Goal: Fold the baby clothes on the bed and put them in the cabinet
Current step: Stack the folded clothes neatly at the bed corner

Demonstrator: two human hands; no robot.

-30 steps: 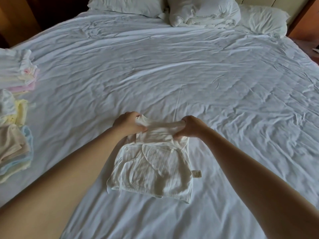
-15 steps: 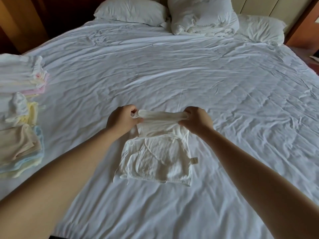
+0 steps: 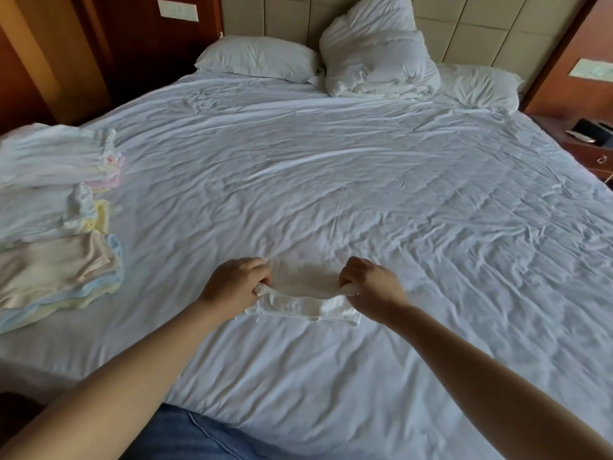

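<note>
- My left hand (image 3: 234, 283) pinches the left end of a small white cotton baby garment (image 3: 303, 295), fingers curled around the cloth.
- My right hand (image 3: 371, 287) pinches its right end the same way.
- The garment lies on the wrinkled white bed sheet (image 3: 365, 194), its lifted edge stretched between my hands, doubled over a lower layer that rests flat.
- Stacks of folded pastel baby clothes (image 3: 56, 227) sit at the bed's left edge, well apart from my hands.
- White pillows (image 3: 262, 58) and a bunched white duvet (image 3: 378, 54) lie against the padded beige headboard (image 3: 497, 31).
- A wooden nightstand (image 3: 587, 144) stands at the far right.
</note>
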